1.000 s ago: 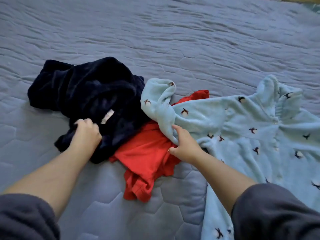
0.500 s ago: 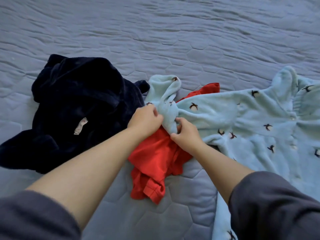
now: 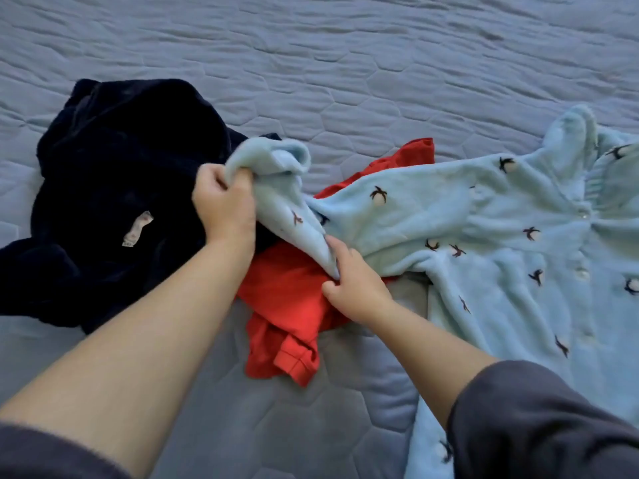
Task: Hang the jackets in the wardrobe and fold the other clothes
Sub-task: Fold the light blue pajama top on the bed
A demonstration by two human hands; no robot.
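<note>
A light blue fleece jacket (image 3: 484,229) with small bird prints and buttons lies spread on the right of the bed. Its left sleeve (image 3: 287,188) stretches over a red shirt. My left hand (image 3: 224,205) grips the cuff end of that sleeve and holds it up. Lower down the same sleeve, my right hand (image 3: 349,281) pinches the fabric edge. The crumpled red shirt (image 3: 287,305) lies partly under the sleeve and my hands. A dark navy fleece garment (image 3: 110,188) with a white label sits in a heap on the left.
Everything rests on a blue-grey quilted bedspread (image 3: 345,63) that fills the view. Bare quilt stretches across the far side and in the near middle between my arms.
My left hand left the navy garment, crossed to the blue sleeve, and now lifts its cuff leftward. My right hand stays pinching the sleeve near the red shirt.
</note>
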